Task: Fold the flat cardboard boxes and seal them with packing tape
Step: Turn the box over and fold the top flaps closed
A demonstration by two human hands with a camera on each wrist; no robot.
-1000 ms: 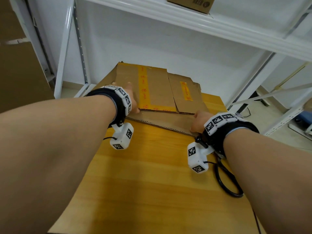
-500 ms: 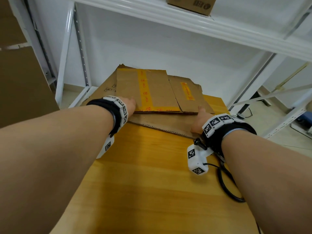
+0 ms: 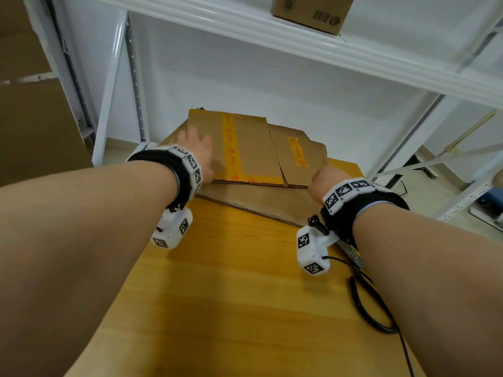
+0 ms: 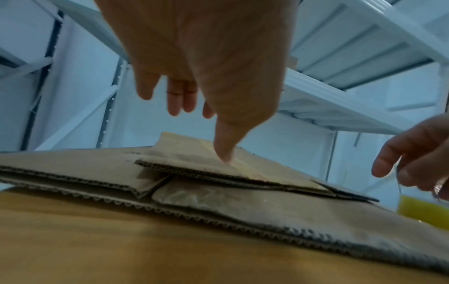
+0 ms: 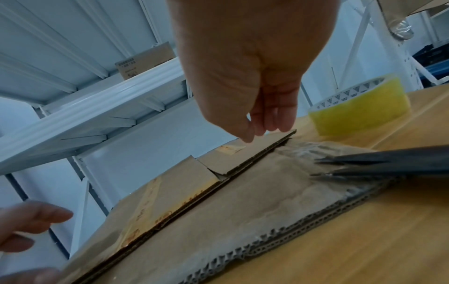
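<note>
A flattened brown corrugated cardboard box (image 3: 246,149) with strips of orange printed tape lay at the far end of the yellow wooden table (image 3: 231,295), on top of a larger flat sheet of brown corrugated cardboard (image 3: 261,198) whose ragged fluted edge faced the person. In the left wrist view the upper box (image 4: 206,163) showed as several stacked layers, its near edge slightly raised off the sheet below.

The left hand (image 3: 197,151) was spread over the left part of the flattened box, fingers straight and apart — in its wrist view only the thumb tip (image 4: 224,153) appeared to touch the cardboard, and the other fingers held nothing. The right hand (image 3: 325,178) sat at the box's near right corner; in its wrist view the fingers (image 5: 274,115) hung down close together, loosely bent, just above the corner's edge, gripping nothing. Whether they touched the cardboard could not be told.

A roll of yellow packing tape on a white core (image 5: 359,111) stood on the table just beyond the right hand. A black cable (image 3: 364,303) looped on the tabletop near the right forearm. Behind the table rose white metal shelving (image 3: 299,36) — a small brown carton (image 3: 310,12) sat on its upper shelf.
</note>
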